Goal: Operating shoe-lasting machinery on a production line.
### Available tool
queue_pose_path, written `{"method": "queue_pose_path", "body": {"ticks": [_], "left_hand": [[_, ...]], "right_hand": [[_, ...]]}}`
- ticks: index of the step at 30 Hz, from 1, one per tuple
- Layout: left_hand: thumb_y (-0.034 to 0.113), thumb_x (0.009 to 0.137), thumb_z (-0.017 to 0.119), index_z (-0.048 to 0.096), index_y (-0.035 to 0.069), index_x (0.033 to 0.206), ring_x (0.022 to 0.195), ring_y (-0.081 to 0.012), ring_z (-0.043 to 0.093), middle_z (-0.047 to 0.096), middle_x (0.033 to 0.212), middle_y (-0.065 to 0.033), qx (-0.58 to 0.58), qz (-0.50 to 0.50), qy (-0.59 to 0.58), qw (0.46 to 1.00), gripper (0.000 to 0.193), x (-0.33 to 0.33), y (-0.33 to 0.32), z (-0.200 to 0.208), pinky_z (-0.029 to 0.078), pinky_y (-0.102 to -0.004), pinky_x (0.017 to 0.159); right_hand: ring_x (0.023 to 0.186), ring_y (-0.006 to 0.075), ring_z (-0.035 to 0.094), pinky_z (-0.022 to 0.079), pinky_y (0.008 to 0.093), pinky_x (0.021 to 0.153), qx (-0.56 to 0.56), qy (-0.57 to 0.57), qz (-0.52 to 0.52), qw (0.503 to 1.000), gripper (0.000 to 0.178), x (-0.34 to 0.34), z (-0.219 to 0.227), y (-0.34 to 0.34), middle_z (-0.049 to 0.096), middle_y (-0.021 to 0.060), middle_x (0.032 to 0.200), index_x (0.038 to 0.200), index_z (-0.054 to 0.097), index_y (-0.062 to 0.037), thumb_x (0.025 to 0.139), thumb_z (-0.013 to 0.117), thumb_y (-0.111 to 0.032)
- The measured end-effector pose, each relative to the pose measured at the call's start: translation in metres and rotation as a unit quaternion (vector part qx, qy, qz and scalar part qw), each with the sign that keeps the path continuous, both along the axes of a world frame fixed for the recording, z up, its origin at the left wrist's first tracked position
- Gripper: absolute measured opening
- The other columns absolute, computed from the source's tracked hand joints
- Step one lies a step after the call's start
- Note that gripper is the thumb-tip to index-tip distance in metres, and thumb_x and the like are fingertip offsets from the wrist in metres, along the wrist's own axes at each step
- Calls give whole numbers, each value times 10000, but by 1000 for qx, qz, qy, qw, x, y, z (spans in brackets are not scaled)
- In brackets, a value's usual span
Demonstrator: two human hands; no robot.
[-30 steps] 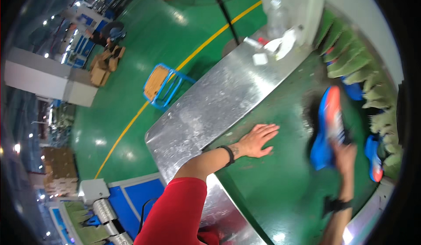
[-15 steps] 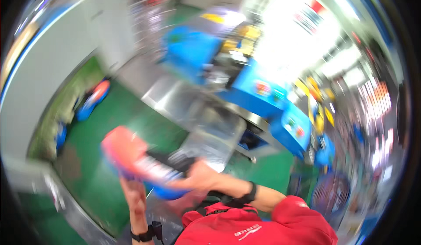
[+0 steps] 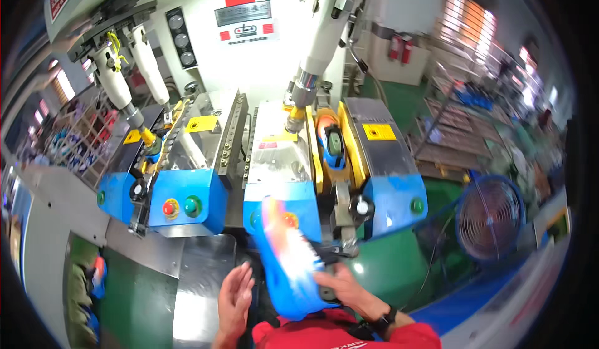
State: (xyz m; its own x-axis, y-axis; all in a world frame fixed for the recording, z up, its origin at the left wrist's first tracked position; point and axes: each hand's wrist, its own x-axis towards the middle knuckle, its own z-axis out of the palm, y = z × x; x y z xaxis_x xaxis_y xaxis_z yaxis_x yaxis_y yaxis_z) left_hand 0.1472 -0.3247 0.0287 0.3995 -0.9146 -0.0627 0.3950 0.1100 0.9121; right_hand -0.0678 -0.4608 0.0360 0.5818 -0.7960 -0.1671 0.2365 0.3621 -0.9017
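Observation:
My right hand [image 3: 342, 286] grips a sports shoe [image 3: 292, 268] at its ankle opening, where a dark insert shows between the fingers. The shoe has a bright blue sole and an orange and white upper; motion blurs it, and its toe points up toward the machine. To the left of the shoe, my left hand [image 3: 236, 299] is open, fingers stretched, apart from it. Beyond them is a press machine [image 3: 281, 190] with blue front boxes. Another orange and blue shoe [image 3: 331, 138] sits between yellow pads in its right station, a dark green block in its opening.
White cylinders [image 3: 321, 34] with metal rods hang over the stations. Red and green buttons [image 3: 181, 207] face me. A round floor fan [image 3: 491, 218] and racks [image 3: 458, 124] stand at right. At lower left, shoes [image 3: 98, 277] show through a cabinet opening.
My view has swung right to face the machine. The shoe was near both hands at the lower left; now only my right hand holds it, toe upward, and my left is clear of it.

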Motion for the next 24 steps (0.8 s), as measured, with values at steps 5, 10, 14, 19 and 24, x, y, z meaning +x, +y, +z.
{"method": "queue_pose_path", "body": {"ticks": [5,10,14,19,24], "left_hand": [[195,930,665,187,-25,1498,1416,-308,343,324,1526,-235,85,-133,-136,978,774,-50,-210,39,301,-403,1155],[532,762,757,329,-123,1363,1132,-294,579,573,1230,-238,252,-107,-392,878,986,-86,-463,-12,454,-375,959],[304,705,783,401,-24,1172,1033,-357,578,546,1129,-247,213,17,-548,809,686,-93,-542,-80,491,-425,905],[252,748,733,496,37,1181,1080,-267,594,595,1113,-167,156,-26,-541,826,538,-74,-564,-61,480,-396,907],[128,861,627,557,-43,1094,688,-216,581,584,810,-66,251,-178,-437,845,297,-49,-490,41,486,-322,642]], "right_hand": [[1069,187,603,490,328,918,10,-41,-193,980,622,-139,18,-79,588,81,1215,1396,445,-22,813,662,-50],[1170,241,554,451,372,998,26,-59,-262,963,790,-194,7,-99,538,112,1300,1431,405,2,710,695,-143],[862,142,521,440,286,747,116,32,-307,944,679,-196,22,-98,531,40,1081,1403,426,-38,786,703,-99],[856,115,549,459,253,720,84,40,-313,945,718,-205,32,-86,530,33,1113,1456,358,-41,824,698,-60],[1167,192,512,416,314,971,67,146,-268,950,772,-205,8,-90,514,85,1324,1471,347,-17,784,690,-98]]}}
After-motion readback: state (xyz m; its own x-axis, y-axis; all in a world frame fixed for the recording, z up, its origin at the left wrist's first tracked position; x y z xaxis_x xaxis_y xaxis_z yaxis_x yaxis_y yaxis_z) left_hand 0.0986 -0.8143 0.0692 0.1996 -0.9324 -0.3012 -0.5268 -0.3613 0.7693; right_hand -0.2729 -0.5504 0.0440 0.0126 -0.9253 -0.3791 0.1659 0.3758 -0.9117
